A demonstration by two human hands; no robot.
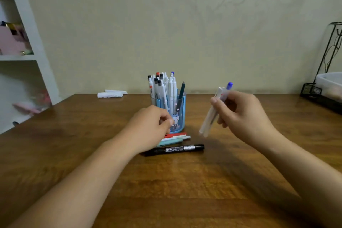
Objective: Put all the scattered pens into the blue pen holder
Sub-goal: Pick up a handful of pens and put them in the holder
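Toward the left of the table (pixel 74 153), the left hand (pixel 149 126) hovers low just in front of the blue pen holder (pixel 178 114), its fingers curled in; whether its grip pinches the end of a pen underneath cannot be told, since the hand covers that spot. Directly below and right of it, a small cluster of pens (pixel 175 138), one red, one white, one pale teal, lies touching the holder's base on the near side, and the black marker (pixel 175 149) lies just nearer the front edge, all with their long axes running left to right, roughly parallel to that edge. The holder stands upright near the middle of the table, toward the back edge, already crowded with upright pens. To its right, the right hand (pixel 240 114) is raised clear of the table, its grip clenched around a white pen with a blue cap (pixel 216 109), possibly two together. That pen tilts, cap up and away, tip down toward the front. The holder's mouth lies to the left of this grip and slightly farther back, so the pen probably needs swinging leftward and standing more upright before dropping in. The right hand is the one loaded; the left is nearer the pens on the table.
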